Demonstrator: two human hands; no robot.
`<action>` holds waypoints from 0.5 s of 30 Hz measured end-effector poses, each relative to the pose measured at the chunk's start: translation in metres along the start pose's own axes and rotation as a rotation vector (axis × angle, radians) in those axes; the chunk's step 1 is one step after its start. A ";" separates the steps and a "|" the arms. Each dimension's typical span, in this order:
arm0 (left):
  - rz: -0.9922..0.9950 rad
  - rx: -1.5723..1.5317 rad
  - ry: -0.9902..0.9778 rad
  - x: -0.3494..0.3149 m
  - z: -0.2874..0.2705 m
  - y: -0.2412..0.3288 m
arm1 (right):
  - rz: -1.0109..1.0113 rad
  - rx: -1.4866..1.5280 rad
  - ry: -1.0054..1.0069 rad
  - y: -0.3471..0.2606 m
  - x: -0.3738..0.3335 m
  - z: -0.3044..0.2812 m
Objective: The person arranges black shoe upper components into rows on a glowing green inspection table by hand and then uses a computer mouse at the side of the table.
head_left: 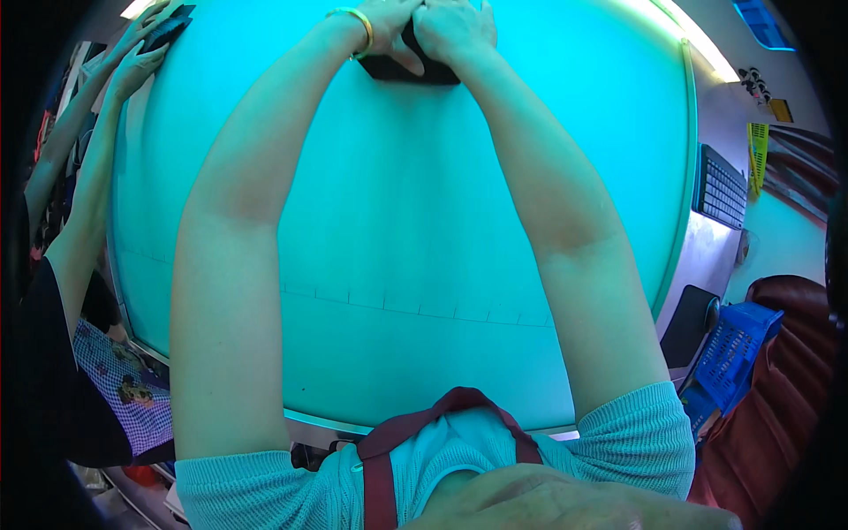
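Note:
Both my arms reach across the wide turquoise-lit table (415, 203) to its far side. Up there lies a dark, flat-sided block-like thing (393, 71), partly covered by my hands; its exact kind I cannot make out. My left hand (387, 26), with a yellow bangle at the wrist, grips its left part, thumb down along its near face. Curled closed on its right part is my right hand (455, 34), its knuckles toward me. The two hands touch or nearly touch, and the top picture edge cuts off some of the fingers.
At the far left a co-worker's hands (137, 69) hold another dark thing (168, 28) by the table edge. To the right are a black keyboard (723, 187), a mouse pad (687, 327), a blue basket (729, 353) and a dark red chair (777, 389).

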State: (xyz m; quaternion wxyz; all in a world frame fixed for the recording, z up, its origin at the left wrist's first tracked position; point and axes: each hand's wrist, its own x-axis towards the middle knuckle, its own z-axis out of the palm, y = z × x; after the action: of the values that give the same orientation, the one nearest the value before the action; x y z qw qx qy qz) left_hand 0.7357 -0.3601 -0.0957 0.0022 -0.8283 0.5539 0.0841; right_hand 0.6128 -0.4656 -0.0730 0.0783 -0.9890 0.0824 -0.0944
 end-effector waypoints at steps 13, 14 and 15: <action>-0.126 -0.083 -0.125 -0.238 0.034 0.145 | 0.151 0.155 -0.047 -0.113 -0.217 0.035; -0.130 -0.090 -0.147 -0.272 0.038 0.161 | 0.155 0.168 -0.067 -0.132 -0.246 0.029; -0.135 -0.100 -0.120 -0.303 0.042 0.178 | 0.123 0.160 -0.082 -0.149 -0.275 0.019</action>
State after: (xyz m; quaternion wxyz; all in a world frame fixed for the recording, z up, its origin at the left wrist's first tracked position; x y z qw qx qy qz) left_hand 0.4539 -0.1473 -0.0784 -0.0004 -0.8564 0.4907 0.1607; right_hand 0.3725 -0.2690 -0.1143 0.1659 -0.9757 0.1317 -0.0551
